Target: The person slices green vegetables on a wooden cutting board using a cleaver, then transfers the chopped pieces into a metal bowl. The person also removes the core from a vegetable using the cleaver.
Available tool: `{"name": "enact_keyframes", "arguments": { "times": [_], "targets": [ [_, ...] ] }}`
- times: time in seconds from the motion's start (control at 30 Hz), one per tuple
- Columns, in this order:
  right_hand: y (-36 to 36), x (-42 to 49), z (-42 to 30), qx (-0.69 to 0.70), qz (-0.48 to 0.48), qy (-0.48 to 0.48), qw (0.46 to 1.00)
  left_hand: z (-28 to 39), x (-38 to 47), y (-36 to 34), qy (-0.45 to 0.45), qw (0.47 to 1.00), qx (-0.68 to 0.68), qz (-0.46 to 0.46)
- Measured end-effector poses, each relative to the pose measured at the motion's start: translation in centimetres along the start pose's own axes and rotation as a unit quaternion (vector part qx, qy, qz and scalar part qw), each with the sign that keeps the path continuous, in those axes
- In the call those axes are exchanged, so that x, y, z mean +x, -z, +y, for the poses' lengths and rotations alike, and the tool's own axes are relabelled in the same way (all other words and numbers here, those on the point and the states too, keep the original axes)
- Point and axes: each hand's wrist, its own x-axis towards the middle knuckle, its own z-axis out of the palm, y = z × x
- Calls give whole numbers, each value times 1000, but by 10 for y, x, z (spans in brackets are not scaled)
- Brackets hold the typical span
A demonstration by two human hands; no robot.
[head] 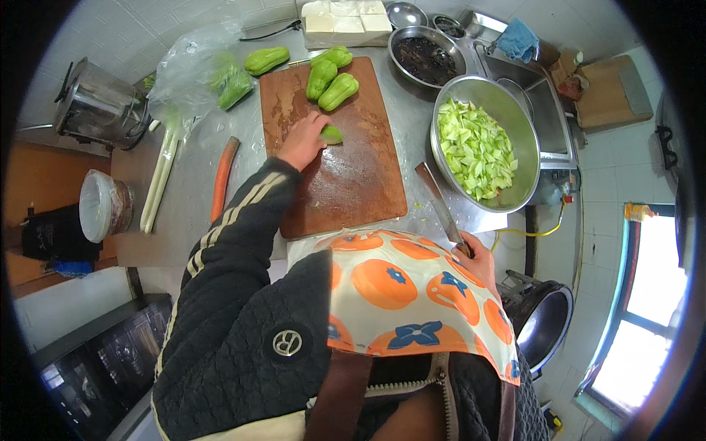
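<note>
My left hand (302, 141) rests on the wooden cutting board (358, 187), its fingers around a piece of green chayote (331, 135). Part of that piece is hidden under the hand. My right hand (479, 259) grips the handle of a kitchen knife (441, 206) beside the board's right edge, blade pointing away from me. Several whole chayotes (338, 92) lie at the board's far end, and another chayote (267, 60) sits just beyond its far left corner. Cut green pieces (474, 146) partly fill a large steel bowl (527, 146) to the right.
Left of the board lie a carrot (225, 179), scallion stalks (160, 179) and a plastic bag (193, 69) with greens. Tofu blocks (346, 23) and a bowl of dark soaked food (424, 58) stand at the back. A steel sink (543, 102) is at the right, a steel pot (102, 105) far left.
</note>
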Motion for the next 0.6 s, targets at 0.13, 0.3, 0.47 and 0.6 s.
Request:
{"name": "enact_keyframes", "arguments": {
  "times": [0.13,0.3,0.47,0.6],
  "targets": [
    [-13,0,-4,-12,28,1,1000,8,-35,-2,-67,997,8,44],
    [-25,5,-21,-6,6,-15,1000,9,-73,14,-27,992,51,109],
    [-36,9,-39,-31,-20,-1,999,38,-75,2,234,967,11,103],
    [-42,4,-50,-24,-22,5,999,48,-59,-16,198,978,4,71]
  ]
}}
